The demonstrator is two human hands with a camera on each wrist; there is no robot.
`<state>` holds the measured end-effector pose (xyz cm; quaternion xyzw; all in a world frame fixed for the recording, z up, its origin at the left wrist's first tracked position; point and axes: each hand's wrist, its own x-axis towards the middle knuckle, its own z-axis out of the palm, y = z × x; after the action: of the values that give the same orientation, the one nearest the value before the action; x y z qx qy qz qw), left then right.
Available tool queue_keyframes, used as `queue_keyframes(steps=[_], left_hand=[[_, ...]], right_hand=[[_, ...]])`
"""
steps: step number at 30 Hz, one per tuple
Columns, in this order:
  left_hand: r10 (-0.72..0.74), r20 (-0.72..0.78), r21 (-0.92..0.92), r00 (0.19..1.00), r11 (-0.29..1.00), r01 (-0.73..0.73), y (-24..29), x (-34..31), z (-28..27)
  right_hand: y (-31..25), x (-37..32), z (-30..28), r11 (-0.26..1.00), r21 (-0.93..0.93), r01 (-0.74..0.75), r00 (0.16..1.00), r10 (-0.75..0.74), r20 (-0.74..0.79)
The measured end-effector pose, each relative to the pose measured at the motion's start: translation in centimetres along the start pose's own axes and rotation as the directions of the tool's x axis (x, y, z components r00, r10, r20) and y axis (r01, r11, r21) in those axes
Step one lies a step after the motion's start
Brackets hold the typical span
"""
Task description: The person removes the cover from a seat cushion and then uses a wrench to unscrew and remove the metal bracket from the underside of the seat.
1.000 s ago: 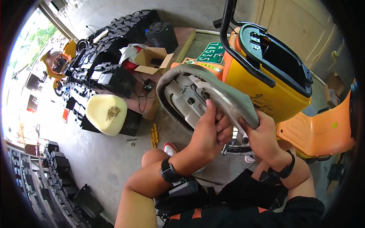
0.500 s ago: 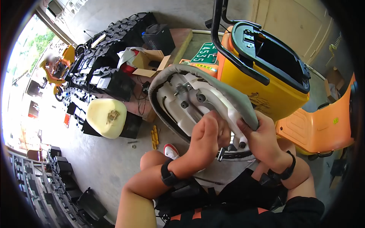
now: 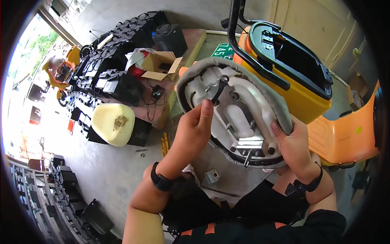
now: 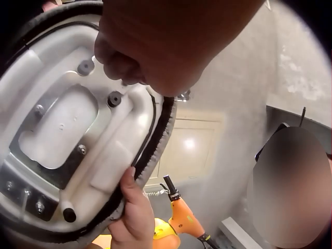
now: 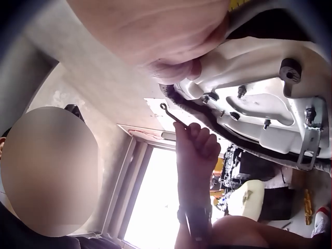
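Note:
A scooter seat is held up with its pale underside facing me, showing a metal plate, bolts and black rubber stops. My right hand grips its grey cover edge on the right, thumb on the inner side; the left wrist view also shows this right hand at the rim. In my left hand is a dark ring wrench, fingers curled round its handle and thumb along it. The wrench stands clear of the seat in the right wrist view. A hinge bracket shows on the seat's end.
A yellow-orange scooter body with a black rail stands close behind the seat. Leftward are black batteries, a cardboard box and a cream foam pad. Yellow tools and a small metal bracket lie on the floor.
My left hand has drawn back leftward from the seat's underside, bringing the wrench into view. The seat has shifted right and turned, exposing more of its plate; my right hand keeps its grip.

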<state>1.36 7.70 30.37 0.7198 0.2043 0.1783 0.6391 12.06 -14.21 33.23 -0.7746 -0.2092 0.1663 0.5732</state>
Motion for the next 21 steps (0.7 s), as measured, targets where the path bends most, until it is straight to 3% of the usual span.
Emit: queue_keyframes(steps=[2,6,8,15,17,21], left_hand=[[-0.107,0.012,0.236,0.994,0.967,0.101,0.5,-0.2,-0.3],[-0.152,-0.015,0.318,0.988,0.936,0.149,-0.9,0.2,-0.2],[-0.238,0.001,0.233,0.971,0.945,0.231,-1.3,0.5,-0.2],[-0.257,-0.025,0.039,0.966,0.965,0.258,-2.1,1.3,0.5],[-0.354,0.024,-0.129,0.935,0.926,0.354,-0.8,1.1,1.0],[-0.478,0.164,-0.219,0.863,0.835,0.504,0.6,0.9,0.7]], right_hand=[[0.0,0.0,-0.3,0.999,0.024,-0.023,1.0,0.024,-0.016],[0.1,0.0,-0.6,0.999,0.024,0.032,0.999,-0.031,-0.023],[0.0,0.0,-0.6,0.998,0.058,0.039,0.999,-0.038,-0.02],[-0.3,0.0,-0.5,0.995,0.1,0.0,1.0,-0.003,0.027],[-0.2,0.1,-0.5,0.994,0.106,-0.004,1.0,0.001,0.028],[-0.2,0.0,-0.2,0.995,0.103,0.009,0.999,-0.012,0.036]])
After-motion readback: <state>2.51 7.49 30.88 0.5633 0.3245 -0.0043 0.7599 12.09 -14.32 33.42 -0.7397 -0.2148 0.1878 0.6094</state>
